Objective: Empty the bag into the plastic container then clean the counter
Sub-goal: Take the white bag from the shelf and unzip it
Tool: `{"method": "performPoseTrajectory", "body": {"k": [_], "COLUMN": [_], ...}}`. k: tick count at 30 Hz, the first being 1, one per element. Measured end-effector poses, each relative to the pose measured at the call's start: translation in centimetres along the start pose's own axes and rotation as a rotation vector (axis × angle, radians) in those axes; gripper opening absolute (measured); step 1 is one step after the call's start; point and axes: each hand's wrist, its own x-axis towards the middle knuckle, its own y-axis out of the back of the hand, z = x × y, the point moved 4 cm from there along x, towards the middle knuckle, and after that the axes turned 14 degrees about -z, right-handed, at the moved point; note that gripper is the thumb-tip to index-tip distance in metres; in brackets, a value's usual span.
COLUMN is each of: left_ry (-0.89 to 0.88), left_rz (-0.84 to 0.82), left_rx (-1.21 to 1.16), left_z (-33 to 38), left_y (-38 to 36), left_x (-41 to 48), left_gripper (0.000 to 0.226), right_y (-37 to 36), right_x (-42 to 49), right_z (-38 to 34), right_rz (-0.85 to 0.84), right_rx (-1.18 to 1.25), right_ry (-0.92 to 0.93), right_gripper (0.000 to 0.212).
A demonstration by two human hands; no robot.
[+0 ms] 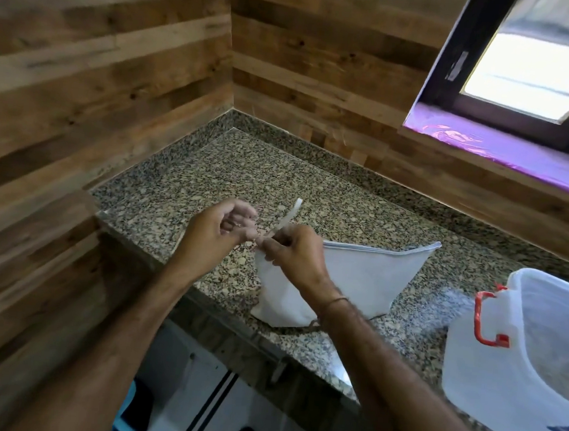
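White cloth is what both hands are working on in the head view, the only one I get from here. The bag [366,281] stands on its base on the speckled granite counter [245,170], near the front edge, with a zip running along its top edge up to the raised right corner. It sits between the hands and the plastic container [468,375], which stands well to the right and is cut off by the frame.

My right hand [293,254] has its fingers curled over the bag's upper left corner, with thumb and fingertips pinching the cloth there. A thin bracelet [335,302] sits on that wrist. A narrow white strap [288,215] rises from the same corner, tilted up and to the right, between the two hands.

My left hand [220,230] is just beside the right, fingers bent inward, with the tips meeting at the base of the strap. That spot is blurred, so I cannot tell whether those fingers pinch anything or only touch it.

The container is translucent, with a red latch [487,319] on its near side. Low on its right part is a small red and blue mark, too cut off and smeared to read. No writing shows on the bag.

Wood planks [83,60] cover both walls of the corner. A dark-framed window [530,65] sits upper right over a purple sill [505,152].
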Motion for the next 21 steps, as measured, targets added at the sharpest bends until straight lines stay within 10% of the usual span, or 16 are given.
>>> {"method": "performPoseTrajectory", "body": {"k": [16,21], "left_ry": [0.027,-0.006], "left_rz": [-0.026,-0.164], "left_rx": [0.12,0.484], "left_z": [-3.1,1.8], "left_y": [-3.3,-6.0], "left_x": [-0.5,3.7], "left_gripper": [0.016,0.023], "right_y": [11.1,13.1], "right_x": [-4.5,-5.2], "right_z": [5.8,6.9], "right_rz": [0.345,0.417], "right_rx": [0.165,0.141], "right_ry": [-0.189,-0.216], "right_gripper": [0.025,0.023]}}
